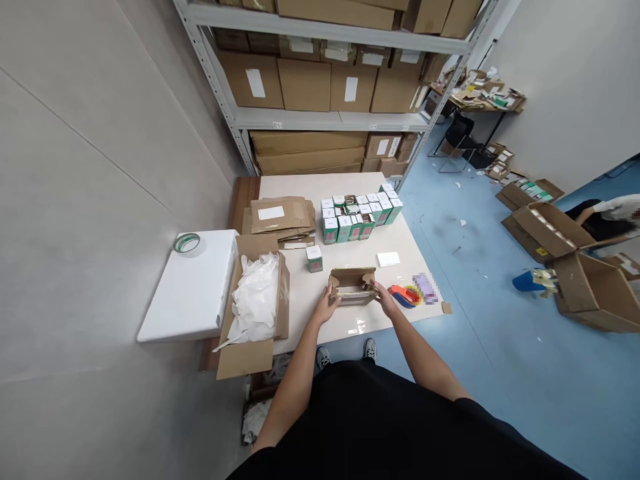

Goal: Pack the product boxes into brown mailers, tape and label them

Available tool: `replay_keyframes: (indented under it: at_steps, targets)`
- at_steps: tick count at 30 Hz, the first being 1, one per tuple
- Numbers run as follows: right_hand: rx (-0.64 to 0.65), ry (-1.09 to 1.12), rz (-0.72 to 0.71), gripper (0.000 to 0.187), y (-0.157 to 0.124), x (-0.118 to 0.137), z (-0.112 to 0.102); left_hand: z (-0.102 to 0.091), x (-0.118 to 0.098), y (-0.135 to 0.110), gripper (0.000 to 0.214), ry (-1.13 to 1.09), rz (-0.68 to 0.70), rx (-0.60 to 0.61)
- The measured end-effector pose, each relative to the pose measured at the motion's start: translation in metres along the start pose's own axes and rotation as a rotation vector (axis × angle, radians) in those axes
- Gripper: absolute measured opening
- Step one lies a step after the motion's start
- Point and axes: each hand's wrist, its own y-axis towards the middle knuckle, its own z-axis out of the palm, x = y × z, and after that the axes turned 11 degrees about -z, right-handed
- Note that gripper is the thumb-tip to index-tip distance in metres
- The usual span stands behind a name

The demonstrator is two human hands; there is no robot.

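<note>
Between my two hands is a small brown cardboard box (354, 300), its top open. My left hand (326, 305) grips its left end, while my right hand (385, 299) holds the right end near a folded flap. Just beyond the box, to the left, stands a single small white-and-green carton (315, 259). A white card (389, 259) lies past my right hand. To the right of that hand rests an orange-and-blue tape dispenser (404, 296).
Rows of white-and-green cartons (357, 217) stand at the table's back, beside flattened cardboard (281, 215). An open box of white plastic wrapping (255, 297) is at left, next to a white surface with a tape roll (187, 244). Shelving (330, 121) rises behind. Another person (610, 217) is far right.
</note>
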Motion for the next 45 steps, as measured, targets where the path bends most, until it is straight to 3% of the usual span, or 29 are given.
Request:
replay_keyframes:
  at_steps: [6,11,15,19,23,27,32,36,40,45]
  targets:
    - [0.144,0.070,0.038,0.065,0.006,0.010,-0.010,0.009,-0.011,0.002,0.048,-0.176,-0.031,-0.230]
    - [0.232,0.076,0.016,0.074,0.008,0.011,-0.018,0.008,-0.019,0.002,0.033,-0.099,-0.016,-0.244]
    - [0.207,0.022,-0.036,0.075,0.014,0.003,-0.022,0.011,-0.028,-0.007,0.032,0.021,-0.030,-0.287]
    - [0.135,-0.035,-0.090,0.060,0.025,-0.008,-0.020,0.018,-0.036,-0.014,0.053,0.098,-0.121,-0.409]
    - [0.090,-0.113,-0.096,0.055,0.033,-0.017,-0.016,0.023,-0.038,-0.010,0.044,0.141,-0.053,-0.360]
    - [0.084,-0.188,-0.123,0.051,0.033,-0.021,-0.013,0.026,-0.037,-0.005,0.036,0.180,-0.067,-0.335]
    - [0.048,-0.203,-0.141,0.068,0.029,-0.025,-0.011,0.029,-0.052,0.001,0.075,0.256,-0.005,-0.398]
    - [0.029,-0.199,-0.134,0.080,0.028,-0.027,-0.010,0.021,-0.074,0.014,0.092,0.325,0.003,-0.308]
    - [0.070,-0.263,-0.181,0.073,0.029,-0.027,-0.010,0.013,-0.083,0.022,0.082,0.314,0.013,-0.249]
    - [0.107,-0.266,-0.156,0.056,0.033,-0.027,-0.011,0.018,-0.064,0.018,0.054,0.339,-0.105,-0.277]
